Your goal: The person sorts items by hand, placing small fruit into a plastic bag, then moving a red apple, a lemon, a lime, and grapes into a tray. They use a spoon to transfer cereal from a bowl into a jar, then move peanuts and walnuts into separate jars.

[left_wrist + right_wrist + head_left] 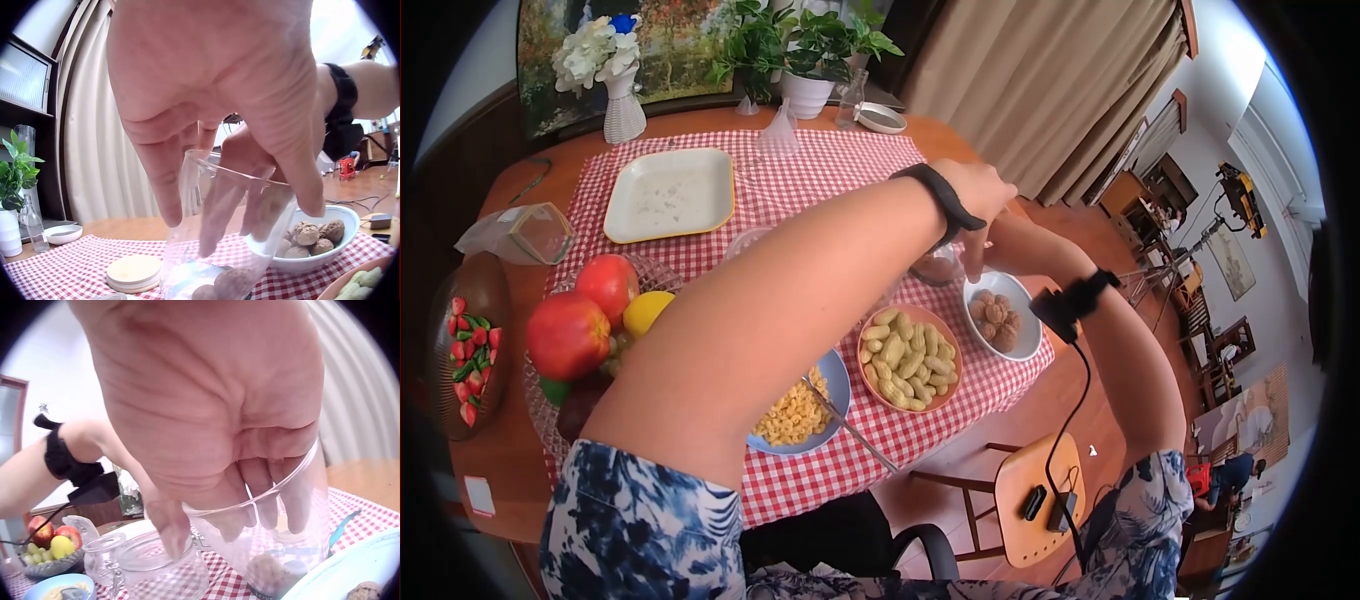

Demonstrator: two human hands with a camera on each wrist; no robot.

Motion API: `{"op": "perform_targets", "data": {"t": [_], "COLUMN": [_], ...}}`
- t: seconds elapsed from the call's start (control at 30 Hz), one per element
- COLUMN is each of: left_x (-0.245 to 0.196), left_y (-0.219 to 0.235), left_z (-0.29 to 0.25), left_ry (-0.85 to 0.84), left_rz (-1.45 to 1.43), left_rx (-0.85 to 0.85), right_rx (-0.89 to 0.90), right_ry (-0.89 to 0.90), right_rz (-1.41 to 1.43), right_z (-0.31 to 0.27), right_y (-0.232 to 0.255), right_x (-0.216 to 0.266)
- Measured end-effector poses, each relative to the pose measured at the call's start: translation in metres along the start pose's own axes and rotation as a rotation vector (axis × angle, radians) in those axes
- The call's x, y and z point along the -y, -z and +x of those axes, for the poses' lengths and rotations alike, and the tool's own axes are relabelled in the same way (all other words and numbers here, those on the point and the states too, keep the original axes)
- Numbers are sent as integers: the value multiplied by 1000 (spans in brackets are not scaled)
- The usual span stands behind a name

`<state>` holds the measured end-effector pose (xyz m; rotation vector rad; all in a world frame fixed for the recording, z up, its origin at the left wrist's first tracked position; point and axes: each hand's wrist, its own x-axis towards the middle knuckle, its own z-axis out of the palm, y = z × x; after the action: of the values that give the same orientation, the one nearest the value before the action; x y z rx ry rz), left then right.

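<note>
A clear glass (206, 250) stands on the checked cloth with walnuts (231, 284) at its bottom. My left hand (212, 69) reaches down over it, holding its upper sides between thumb and fingers. From the opposite side comes my right hand (219, 400), its fingers (297, 509) pointing down and showing through the glass below the rim. Nothing shows in those fingers. Close beside the glass is a white bowl (1032, 345) of more walnuts (997, 322). An orange bowl (953, 393) of peanuts (908, 355) sits nearer my body.
A blue bowl (840, 425) holds small yellow pieces and a spoon (845, 420). Glass jars (164, 575) and a round wooden lid (133, 270) stand nearby. Fruit (570, 335), a white tray (670, 195), potted plants (810, 95) and a chair (1030, 480) surround the work.
</note>
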<state>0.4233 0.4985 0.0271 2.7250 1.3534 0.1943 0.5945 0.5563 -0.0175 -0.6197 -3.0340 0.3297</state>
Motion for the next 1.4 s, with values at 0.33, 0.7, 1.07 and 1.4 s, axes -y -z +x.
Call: {"op": "perform_targets", "data": {"t": [0.33, 0.7, 1.07, 1.4], "left_x": [9, 5, 20, 33], "left_y": [-3, -2, -2, -9], "left_z": [1, -7, -6, 3], "left_ry": [29, 50, 66, 84], "left_rz": [-37, -31, -197, -188], "left_rx": [19, -30, 69, 51], "right_rx": [143, 314, 466, 366], "right_ry": [-60, -183, -302, -357], "right_rz": [23, 48, 92, 156], "right_z": [53, 47, 33, 24], "right_y": [0, 24, 43, 55], "right_x": [32, 30, 26, 36]}}
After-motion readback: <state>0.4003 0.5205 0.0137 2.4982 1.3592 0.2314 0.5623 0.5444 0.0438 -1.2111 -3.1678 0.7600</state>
